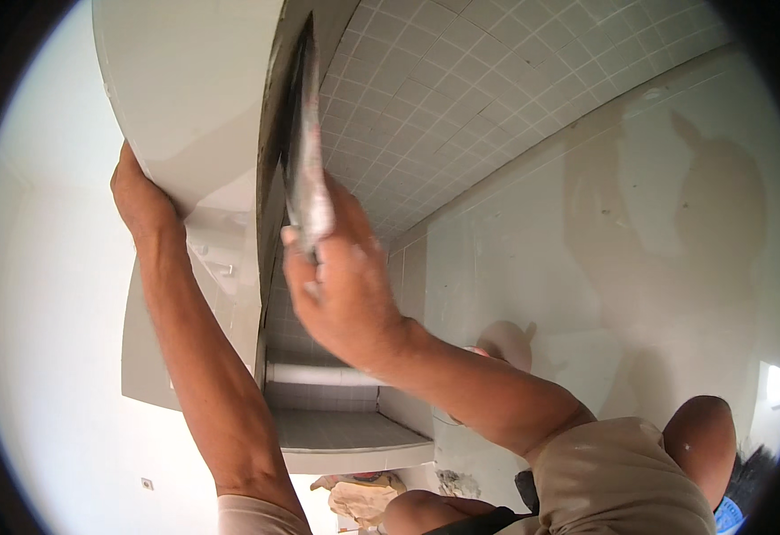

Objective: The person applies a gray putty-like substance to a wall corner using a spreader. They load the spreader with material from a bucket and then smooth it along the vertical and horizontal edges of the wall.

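My right hand point(345, 276) is closed around a plastering trowel point(305, 169), a long flat metal tool smeared pale. The trowel's blade stands nearly edge-on to me, along the grey, rough narrow edge point(267, 205) of a big pale panel point(189, 98). Whether the blade touches that edge along its whole length, I cannot make out. On the panel's other side, my left hand point(147, 196) grips its outer rim, with most of the fingers hidden. The right hand is slightly blurred.
Small square grey tiles point(461, 98) cover the surface beyond the trowel. A smooth grey wall point(515, 259) with shadows lies to the right. Below the hands are a white pipe point(323, 374) and a tiled ledge point(345, 431). Crumpled brown paper point(363, 502) lies near my knee.
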The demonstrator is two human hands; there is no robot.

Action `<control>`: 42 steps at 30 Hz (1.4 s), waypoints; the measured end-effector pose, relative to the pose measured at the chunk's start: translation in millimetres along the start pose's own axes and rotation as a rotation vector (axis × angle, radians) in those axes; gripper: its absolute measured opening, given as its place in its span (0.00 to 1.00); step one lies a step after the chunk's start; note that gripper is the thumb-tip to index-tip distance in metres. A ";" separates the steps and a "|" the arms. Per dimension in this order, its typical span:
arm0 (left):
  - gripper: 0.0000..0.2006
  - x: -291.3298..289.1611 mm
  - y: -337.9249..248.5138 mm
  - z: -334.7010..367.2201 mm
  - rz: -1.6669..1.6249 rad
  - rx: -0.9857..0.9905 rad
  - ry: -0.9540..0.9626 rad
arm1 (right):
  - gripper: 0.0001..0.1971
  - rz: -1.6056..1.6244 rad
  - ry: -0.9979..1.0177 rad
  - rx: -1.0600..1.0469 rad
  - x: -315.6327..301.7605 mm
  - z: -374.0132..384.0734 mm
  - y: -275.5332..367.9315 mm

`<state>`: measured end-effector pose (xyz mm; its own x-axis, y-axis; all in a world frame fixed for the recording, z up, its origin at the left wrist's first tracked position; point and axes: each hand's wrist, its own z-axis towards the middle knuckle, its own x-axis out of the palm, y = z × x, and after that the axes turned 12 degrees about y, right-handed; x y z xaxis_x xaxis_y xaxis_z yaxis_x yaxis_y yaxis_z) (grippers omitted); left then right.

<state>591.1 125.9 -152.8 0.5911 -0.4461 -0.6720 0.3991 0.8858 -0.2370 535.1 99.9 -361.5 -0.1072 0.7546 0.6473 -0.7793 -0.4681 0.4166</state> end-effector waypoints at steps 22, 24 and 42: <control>0.25 10.7 -14.7 -13.2 -0.006 -0.060 0.051 | 0.17 1.199 0.154 0.830 -53.0 -1.0 -52.3; 0.24 7.6 -14.9 -12.7 0.007 -0.055 0.054 | 0.16 1.173 0.230 0.711 -69.9 14.7 -39.8; 0.27 -0.7 -6.9 -1.2 0.000 -0.087 0.153 | 0.16 0.945 0.154 0.268 -201.2 75.5 63.7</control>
<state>587.1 120.3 -151.6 0.4751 -0.4270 -0.7694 0.3329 0.8966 -0.2920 553.6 -116.5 -417.0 -0.7061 0.0603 0.7056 -0.1691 -0.9819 -0.0852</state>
